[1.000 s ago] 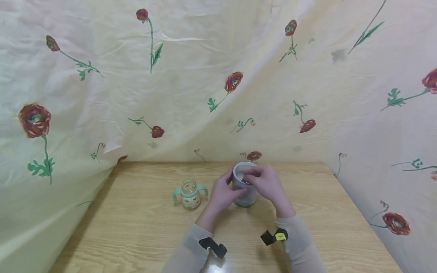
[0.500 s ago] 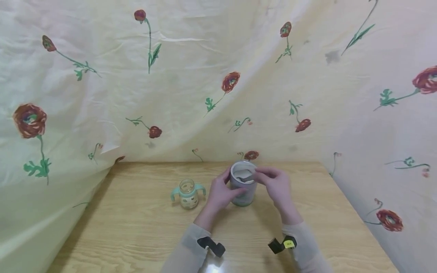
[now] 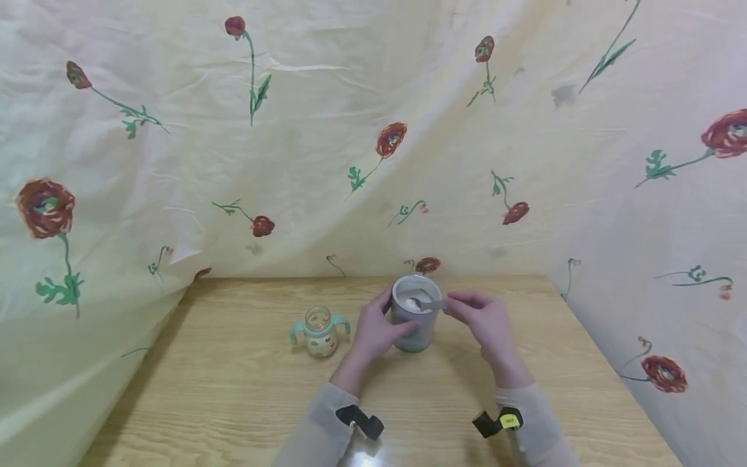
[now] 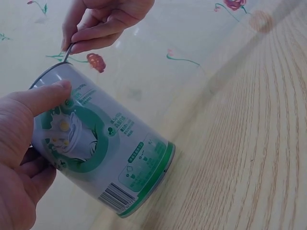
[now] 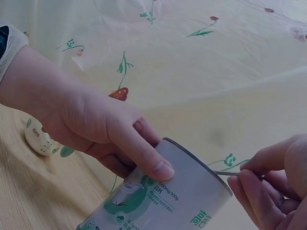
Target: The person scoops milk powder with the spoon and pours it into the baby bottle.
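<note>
A white and green milk powder can (image 3: 415, 340), its top uncovered, stands on the table in the head view. My left hand (image 3: 373, 332) grips its left side, thumb across the front in the left wrist view. My right hand (image 3: 483, 319) pinches the handle of a spoon (image 3: 433, 305) at the can's right rim. White powder shows at the spoon's bowl, which lies within the can's mouth. In the right wrist view only the spoon's thin handle (image 5: 225, 173) shows past the rim. How full the can is cannot be made out.
Left of the can stands a small clear baby bottle (image 3: 321, 340) with two mint-green handles and an uncovered top. A flower-printed cloth (image 3: 327, 143) hangs behind and beside the wooden table (image 3: 245, 389).
My right hand has moved right, from over the can's mouth to beside its rim. The spoon's bowl has come into sight with white powder. My left hand keeps its grip on the can.
</note>
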A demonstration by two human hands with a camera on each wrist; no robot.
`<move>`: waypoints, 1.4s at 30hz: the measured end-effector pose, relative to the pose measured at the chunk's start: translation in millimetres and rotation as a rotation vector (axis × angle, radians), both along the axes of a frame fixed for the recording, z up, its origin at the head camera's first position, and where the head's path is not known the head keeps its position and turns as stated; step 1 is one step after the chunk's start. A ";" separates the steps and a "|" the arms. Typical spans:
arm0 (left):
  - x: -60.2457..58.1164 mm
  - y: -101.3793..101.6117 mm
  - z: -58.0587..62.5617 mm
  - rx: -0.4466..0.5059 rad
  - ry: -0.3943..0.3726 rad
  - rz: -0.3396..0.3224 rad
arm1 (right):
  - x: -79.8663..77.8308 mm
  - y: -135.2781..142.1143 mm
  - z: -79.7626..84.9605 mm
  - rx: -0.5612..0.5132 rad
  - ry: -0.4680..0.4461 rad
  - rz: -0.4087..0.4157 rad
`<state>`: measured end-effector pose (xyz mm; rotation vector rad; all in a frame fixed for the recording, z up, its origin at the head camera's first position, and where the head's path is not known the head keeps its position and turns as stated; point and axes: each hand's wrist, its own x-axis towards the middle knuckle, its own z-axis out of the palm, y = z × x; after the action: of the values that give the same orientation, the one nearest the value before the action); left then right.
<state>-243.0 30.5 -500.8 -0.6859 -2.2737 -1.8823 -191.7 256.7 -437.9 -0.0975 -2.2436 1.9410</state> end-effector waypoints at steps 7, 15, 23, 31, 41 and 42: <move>2.1 3.2 -0.3 -0.027 -0.015 0.015 | 0.8 1.4 3.0 0.003 -0.021 0.019; 7.4 6.9 0.9 0.041 -0.042 0.032 | -0.5 -2.8 0.6 -0.058 0.007 -0.001; 6.9 7.6 -0.3 0.056 -0.051 0.029 | -4.5 -1.3 -4.2 -0.027 0.042 -0.063; 3.5 8.0 -2.6 0.059 -0.032 0.029 | -6.9 -1.5 -5.2 -0.062 0.096 -0.068; 4.4 8.6 -2.8 0.054 -0.021 0.028 | -6.2 -0.7 -6.2 -0.049 0.112 -0.078; 4.6 8.6 -2.7 0.054 -0.022 0.027 | -6.2 -1.0 -6.4 -0.053 0.115 -0.077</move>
<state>-238.4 39.1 -503.5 -0.6266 -2.2242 -1.9411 -197.9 255.7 -444.2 -0.0754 -2.0850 1.9158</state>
